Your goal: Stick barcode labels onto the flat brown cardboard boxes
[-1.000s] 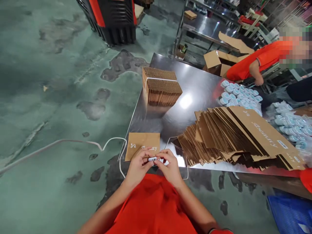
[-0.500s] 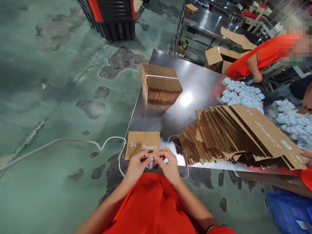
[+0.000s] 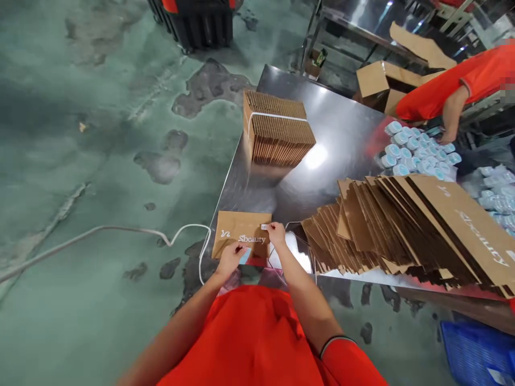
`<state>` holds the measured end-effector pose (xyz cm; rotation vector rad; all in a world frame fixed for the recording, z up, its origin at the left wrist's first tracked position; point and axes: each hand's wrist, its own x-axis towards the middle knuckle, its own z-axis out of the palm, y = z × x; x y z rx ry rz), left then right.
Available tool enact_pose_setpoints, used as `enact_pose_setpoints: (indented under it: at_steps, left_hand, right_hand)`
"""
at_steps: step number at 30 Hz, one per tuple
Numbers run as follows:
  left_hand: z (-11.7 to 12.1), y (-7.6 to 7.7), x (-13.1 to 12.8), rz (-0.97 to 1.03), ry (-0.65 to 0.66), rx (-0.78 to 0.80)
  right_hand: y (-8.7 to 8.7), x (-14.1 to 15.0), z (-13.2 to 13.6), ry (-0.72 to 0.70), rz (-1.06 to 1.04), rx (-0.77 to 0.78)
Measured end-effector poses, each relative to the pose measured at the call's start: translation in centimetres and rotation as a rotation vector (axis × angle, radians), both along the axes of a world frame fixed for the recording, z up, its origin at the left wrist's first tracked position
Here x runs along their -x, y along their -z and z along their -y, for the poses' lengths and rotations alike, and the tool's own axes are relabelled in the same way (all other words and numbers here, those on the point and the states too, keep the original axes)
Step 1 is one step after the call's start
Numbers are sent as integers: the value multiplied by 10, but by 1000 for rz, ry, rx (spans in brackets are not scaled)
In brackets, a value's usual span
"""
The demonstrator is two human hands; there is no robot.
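A flat kraft card (image 3: pixel 241 234) printed in white with "Sbeauty" lies at the near edge of the steel table (image 3: pixel 333 145). My right hand (image 3: pixel 276 234) pinches a small white label (image 3: pixel 264 227) at the card's upper right corner. My left hand (image 3: pixel 230 259) rests on the card's lower edge, its fingers closed on a pale blue strip (image 3: pixel 245 256). Farther off stand a strapped bundle of kraft cards (image 3: pixel 276 127) and a fanned stack of kraft cards (image 3: pixel 402 230). The stack lies just right of my right hand.
Several white-and-blue round lids or jars (image 3: pixel 414 153) stand beyond the stack, beside a co-worker in an orange shirt (image 3: pixel 450 91). A white cable (image 3: pixel 120 233) runs over the green floor. There are also a cardboard box (image 3: pixel 386 83), a blue crate (image 3: pixel 478 356) and a black crate (image 3: pixel 193 21).
My hands have come apart. The right hand has moved up and away to the card's upper right corner with the white label, while the left stays at the lower edge. The view has shifted slightly.
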<state>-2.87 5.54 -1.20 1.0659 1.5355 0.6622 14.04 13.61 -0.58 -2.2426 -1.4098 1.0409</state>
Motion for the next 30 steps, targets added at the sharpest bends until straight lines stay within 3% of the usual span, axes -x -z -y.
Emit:
enact_pose_setpoints:
  at_steps: [9, 17, 24, 30]
  left_hand:
    - [1, 6, 2, -2, 6, 5]
    - [1, 5, 2, 16, -2, 33]
    - [1, 4, 2, 10, -3, 41]
    - [0, 7, 2, 25, -32, 30]
  right_hand:
    - [14, 6, 1, -6, 158, 27]
    - [7, 12, 4, -33, 237, -3]
    - [3, -4, -8, -15, 141, -19]
    - [1, 0, 14, 15, 139, -57]
